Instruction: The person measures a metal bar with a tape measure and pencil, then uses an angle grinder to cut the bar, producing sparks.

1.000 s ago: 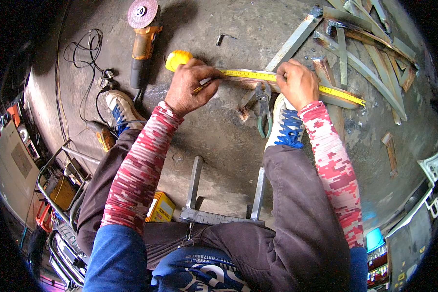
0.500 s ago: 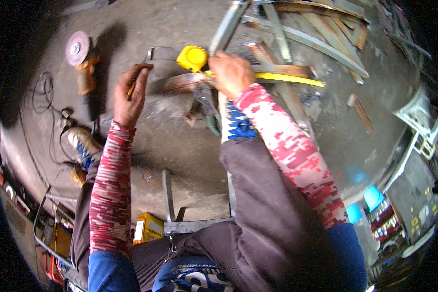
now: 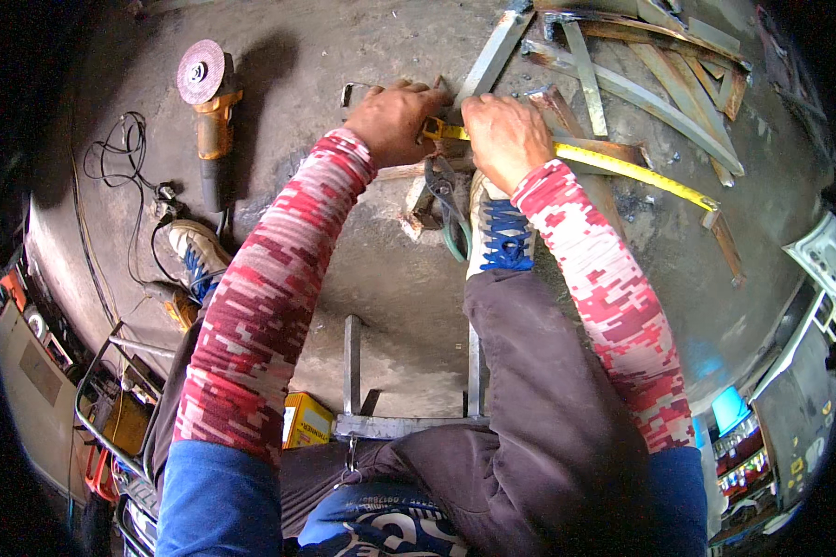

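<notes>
A yellow tape measure (image 3: 434,129) lies across the work, its case mostly hidden behind my left hand (image 3: 392,123). My left hand is closed with the fingers curled; the brownish tip of a thin pencil-like stick (image 3: 438,83) shows above its fingertips. My right hand (image 3: 506,139) grips the tape's drawn-out blade (image 3: 636,172), which runs to the right past a rusty flat bar. The right fingertips also lie by the lower end of a grey metal bar (image 3: 495,58). Below the hands, pliers (image 3: 446,190) with green grips rest against a rusty metal piece, next to my shoe (image 3: 500,232).
An angle grinder (image 3: 214,125) with a pinkish disc stands on the floor at left, its cord (image 3: 125,153) coiled nearby. Several metal bars (image 3: 646,102) are piled at far right. A yellow box (image 3: 305,420) sits by the metal frame (image 3: 409,427) under me.
My left hand has moved right, from beside the tape measure to over its case, close to my right hand. The whole view has shifted, and the tape's blade now reaches farther right.
</notes>
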Demonstrator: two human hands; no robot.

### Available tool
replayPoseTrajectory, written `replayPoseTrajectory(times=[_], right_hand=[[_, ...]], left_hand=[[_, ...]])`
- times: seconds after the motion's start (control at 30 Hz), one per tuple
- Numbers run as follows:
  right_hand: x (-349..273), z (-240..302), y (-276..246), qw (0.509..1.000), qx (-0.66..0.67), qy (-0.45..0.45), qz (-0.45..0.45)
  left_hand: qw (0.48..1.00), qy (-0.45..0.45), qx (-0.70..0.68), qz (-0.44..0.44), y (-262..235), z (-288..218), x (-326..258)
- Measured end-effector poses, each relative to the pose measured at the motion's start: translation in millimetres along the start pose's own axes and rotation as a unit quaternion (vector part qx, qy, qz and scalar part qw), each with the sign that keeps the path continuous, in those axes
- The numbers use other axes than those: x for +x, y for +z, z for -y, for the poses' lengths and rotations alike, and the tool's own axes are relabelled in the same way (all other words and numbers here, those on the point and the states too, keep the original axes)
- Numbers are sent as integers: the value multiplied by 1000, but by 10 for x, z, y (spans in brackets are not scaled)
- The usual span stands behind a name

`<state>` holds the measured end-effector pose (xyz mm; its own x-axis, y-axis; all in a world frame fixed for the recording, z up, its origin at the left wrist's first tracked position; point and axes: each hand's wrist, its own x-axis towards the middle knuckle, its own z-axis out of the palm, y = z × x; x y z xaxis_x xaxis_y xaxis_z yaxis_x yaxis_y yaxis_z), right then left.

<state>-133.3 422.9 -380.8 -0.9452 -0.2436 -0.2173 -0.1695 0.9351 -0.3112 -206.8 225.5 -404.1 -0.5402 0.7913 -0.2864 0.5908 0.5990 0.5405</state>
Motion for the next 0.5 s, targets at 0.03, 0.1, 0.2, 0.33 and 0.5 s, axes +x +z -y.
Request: replayPoseTrajectory(times=[0.03,0.1,0.2,0.33,0.5], right_hand=[[1,13,-34,1000,11,13,16],[-21,7,-114,999,32,7,12],[-27,-53,-238,997,73,-14,-4],[39,-188,-291,988,144,-49,-41],[71,-349,-162,975,207,-47,-60]], left_hand=[[999,-8,-25,25,-24,-29,6],[997,-34,-54,37,-82,-57,-34],[997,-33,-70,-8,-258,7,-262],[981,-92,-169,28,-610,213,-641],[966,-153,-198,72,-1104,442,-1094]])
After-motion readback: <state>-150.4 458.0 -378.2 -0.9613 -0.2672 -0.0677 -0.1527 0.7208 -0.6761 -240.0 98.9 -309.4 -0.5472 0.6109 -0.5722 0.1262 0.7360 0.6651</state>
